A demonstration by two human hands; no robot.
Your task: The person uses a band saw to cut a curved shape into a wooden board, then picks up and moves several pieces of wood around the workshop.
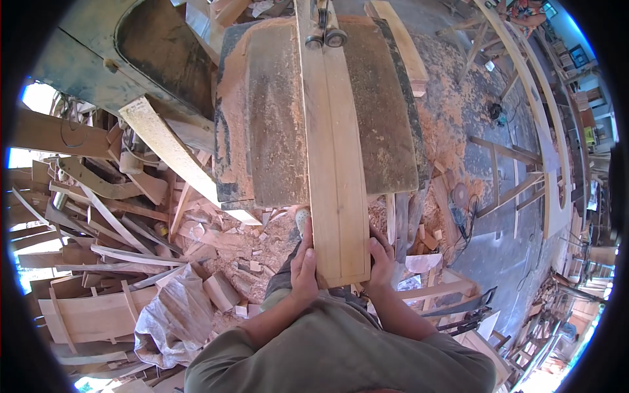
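Note:
A long pale wooden board (337, 183) lies lengthwise across the sawdust-dusted machine table (278, 124), its near end sticking out towards my body. Lines run along its upper face. My left hand (304, 267) grips the board's left edge near that end, thumb along the side and the other fingers partly hidden. On the opposite edge, my right hand (380, 263) is closed around the wood, its fingers mostly underneath. At the far part of the board, metal guide rollers (325, 39) of what looks like a bandsaw sit just above it.
The machine's large metal body (85, 46) stands at the left. A narrow wood strip (177, 154) leans beside the table, and another board (400, 46) lies at its right. Stacked offcuts (98, 262) and a crumpled sack (175, 321) fill the left. Wooden frames (511, 177) stand at right.

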